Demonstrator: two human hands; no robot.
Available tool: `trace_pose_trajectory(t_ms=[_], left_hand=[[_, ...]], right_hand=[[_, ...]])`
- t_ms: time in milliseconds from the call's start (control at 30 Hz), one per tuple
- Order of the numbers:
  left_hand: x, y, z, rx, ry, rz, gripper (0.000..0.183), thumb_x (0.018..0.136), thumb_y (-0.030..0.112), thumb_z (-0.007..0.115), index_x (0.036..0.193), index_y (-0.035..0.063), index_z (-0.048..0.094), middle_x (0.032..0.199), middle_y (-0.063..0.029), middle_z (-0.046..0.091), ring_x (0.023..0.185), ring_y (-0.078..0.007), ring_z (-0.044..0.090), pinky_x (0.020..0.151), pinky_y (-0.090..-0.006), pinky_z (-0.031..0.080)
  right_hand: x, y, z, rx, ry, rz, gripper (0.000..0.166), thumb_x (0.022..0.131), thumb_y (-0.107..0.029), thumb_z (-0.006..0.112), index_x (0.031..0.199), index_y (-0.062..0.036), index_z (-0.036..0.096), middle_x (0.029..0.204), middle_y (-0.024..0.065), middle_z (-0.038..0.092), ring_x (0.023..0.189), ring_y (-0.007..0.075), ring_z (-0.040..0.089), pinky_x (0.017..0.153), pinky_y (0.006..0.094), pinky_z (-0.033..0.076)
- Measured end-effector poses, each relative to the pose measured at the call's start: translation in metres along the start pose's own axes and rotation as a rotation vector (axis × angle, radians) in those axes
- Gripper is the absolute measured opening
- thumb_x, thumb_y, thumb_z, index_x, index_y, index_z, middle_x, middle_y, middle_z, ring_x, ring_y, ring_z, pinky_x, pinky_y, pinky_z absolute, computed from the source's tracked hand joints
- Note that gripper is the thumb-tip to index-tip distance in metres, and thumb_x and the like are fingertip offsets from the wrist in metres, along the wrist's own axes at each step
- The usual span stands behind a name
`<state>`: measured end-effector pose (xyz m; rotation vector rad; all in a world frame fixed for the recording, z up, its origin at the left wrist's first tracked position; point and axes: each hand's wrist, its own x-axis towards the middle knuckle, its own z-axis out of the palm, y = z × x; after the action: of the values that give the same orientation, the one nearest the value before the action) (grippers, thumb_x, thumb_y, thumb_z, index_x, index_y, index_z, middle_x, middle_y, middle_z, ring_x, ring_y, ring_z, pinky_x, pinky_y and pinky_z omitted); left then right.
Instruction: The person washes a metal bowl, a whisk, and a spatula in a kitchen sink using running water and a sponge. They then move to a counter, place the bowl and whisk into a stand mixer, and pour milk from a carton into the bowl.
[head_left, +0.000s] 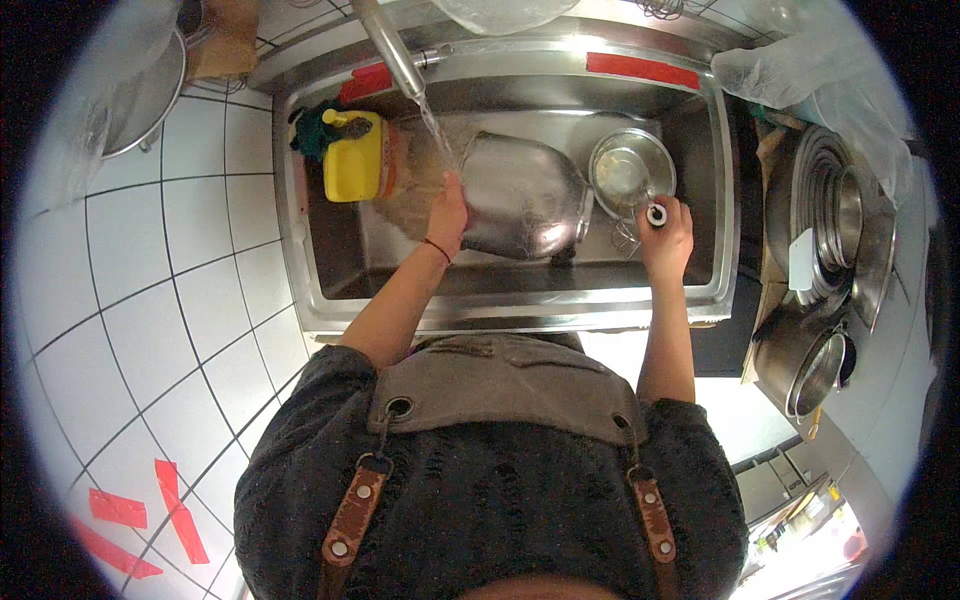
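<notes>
A large stainless steel pot or bowl (517, 195) lies on its side in the metal sink, its open end towards the left. My left hand (450, 214) is at that end, touching the rim; its fingers are partly hidden. Water runs from the faucet spout (397, 56) down beside this hand. My right hand (667, 229) is closed around the pale handle end (656, 216) of a utensil, perhaps a wire whisk, whose wires (624, 238) show below. Close behind that hand, a round steel bowl (631, 165) stands in the sink's right part.
A yellow jug (352, 165) with a dark green cloth or scrubber (307, 133) is at the sink's left end. Stacked metal pans (825, 210) and pots (795, 367) are right of the sink. A tiled wall (180, 285) borders the left side, and plastic sheeting (795, 71) hangs at the back right.
</notes>
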<state>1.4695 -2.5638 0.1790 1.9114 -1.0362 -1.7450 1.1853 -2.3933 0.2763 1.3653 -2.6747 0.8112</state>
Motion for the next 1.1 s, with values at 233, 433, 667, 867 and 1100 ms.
trace_pose_trajectory(t_ms=[233, 433, 667, 867, 1100], left_hand=[[-0.022, -0.017, -0.023, 0.026, -0.080, 0.313, 0.068, 0.097, 0.059, 0.036, 0.072, -0.0004, 0.059, 0.061, -0.0015, 0.046, 0.058, -0.0144, 0.042, 0.056, -0.0312, 0.037], [-0.049, 0.006, -0.040, 0.111, -0.107, 0.303, 0.053, 0.095, 0.050, 0.052, 0.068, 0.0040, 0.057, 0.059, 0.0018, 0.048, 0.055, -0.0102, 0.041, 0.051, -0.0283, 0.033], [-0.031, -0.015, -0.062, -0.237, -0.034, 0.129, 0.045, 0.094, 0.049, 0.055, 0.068, 0.0118, 0.059, 0.058, 0.0064, 0.044, 0.050, -0.0059, 0.036, 0.046, -0.0248, 0.027], [-0.033, -0.007, -0.086, -0.001, 0.014, 0.241, 0.050, 0.095, 0.048, 0.053, 0.065, 0.0094, 0.059, 0.059, 0.0061, 0.046, 0.052, -0.0049, 0.037, 0.047, -0.0252, 0.028], [-0.010, -0.021, -0.109, 0.286, 0.075, 0.280, 0.056, 0.097, 0.047, 0.051, 0.061, 0.0042, 0.053, 0.057, 0.0044, 0.044, 0.054, -0.0067, 0.037, 0.047, -0.0273, 0.030]], right_hand=[[0.008, -0.014, 0.006, 0.018, -0.036, -0.081, 0.023, 0.077, -0.022, 0.072, 0.093, -0.0091, 0.063, 0.091, 0.0124, 0.061, 0.085, 0.0340, 0.062, 0.069, 0.0432, 0.052], [0.008, -0.022, 0.005, 0.002, -0.052, -0.146, 0.023, 0.077, -0.022, 0.073, 0.095, -0.0105, 0.064, 0.092, 0.0125, 0.061, 0.085, 0.0339, 0.062, 0.069, 0.0427, 0.052], [0.009, 0.039, 0.022, 0.062, 0.035, 0.140, 0.027, 0.082, -0.027, 0.071, 0.096, -0.0062, 0.062, 0.089, 0.0163, 0.066, 0.080, 0.0361, 0.064, 0.067, 0.0427, 0.052], [-0.041, 0.070, 0.154, 0.107, -0.497, 0.442, 0.042, 0.094, -0.041, 0.053, 0.102, -0.0012, 0.060, 0.093, 0.0227, 0.067, 0.085, 0.0422, 0.066, 0.074, 0.0482, 0.052], [-0.084, 0.105, 0.256, -0.052, -0.904, 0.677, 0.053, 0.088, -0.039, 0.061, 0.127, -0.0062, 0.045, 0.122, 0.0268, 0.051, 0.114, 0.0400, 0.053, 0.087, 0.0452, 0.048]])
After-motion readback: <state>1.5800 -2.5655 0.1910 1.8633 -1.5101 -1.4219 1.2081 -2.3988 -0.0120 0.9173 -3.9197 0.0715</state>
